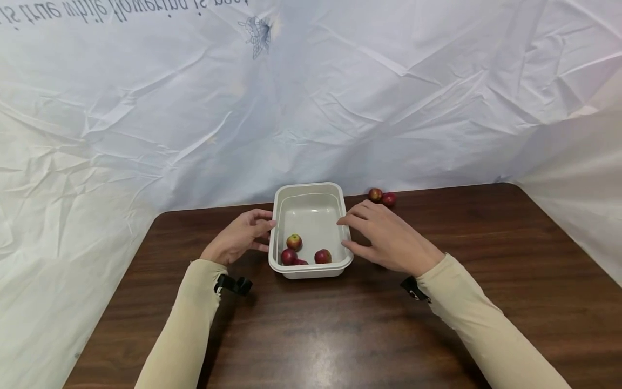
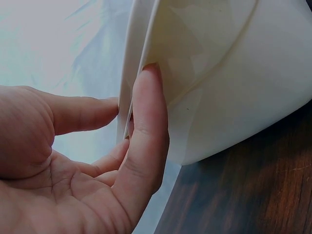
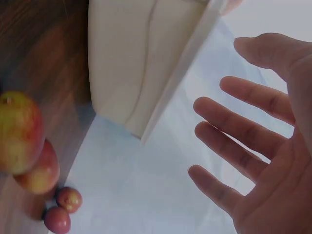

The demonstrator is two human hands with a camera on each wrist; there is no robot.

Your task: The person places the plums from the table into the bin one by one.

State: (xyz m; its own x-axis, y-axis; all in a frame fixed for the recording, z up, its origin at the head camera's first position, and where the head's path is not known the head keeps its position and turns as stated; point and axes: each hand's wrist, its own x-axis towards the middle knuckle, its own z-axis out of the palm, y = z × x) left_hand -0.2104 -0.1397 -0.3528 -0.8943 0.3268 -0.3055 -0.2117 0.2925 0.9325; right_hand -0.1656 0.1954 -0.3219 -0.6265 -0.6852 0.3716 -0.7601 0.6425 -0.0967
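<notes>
A pale grey rectangular plastic bin (image 1: 311, 274) sits on the table with several small red apples (image 1: 323, 256) in its near end. My left hand (image 1: 243, 233) grips the bin's left rim; in the left wrist view the thumb meets the rim edge and the index finger (image 2: 146, 107) lies against the outer wall below it. Beside the right rim is my right hand (image 1: 389, 235). Its fingers (image 3: 243, 114) are spread, and in the right wrist view they stand apart from the bin and hold nothing.
Two apples (image 1: 382, 197) lie at the table's back edge, right of the bin. The right wrist view shows two nearer apples (image 3: 19, 134) on the dark wooden table (image 1: 311, 324), hidden from the head view. White sheeting (image 1: 340, 108) hangs behind the table.
</notes>
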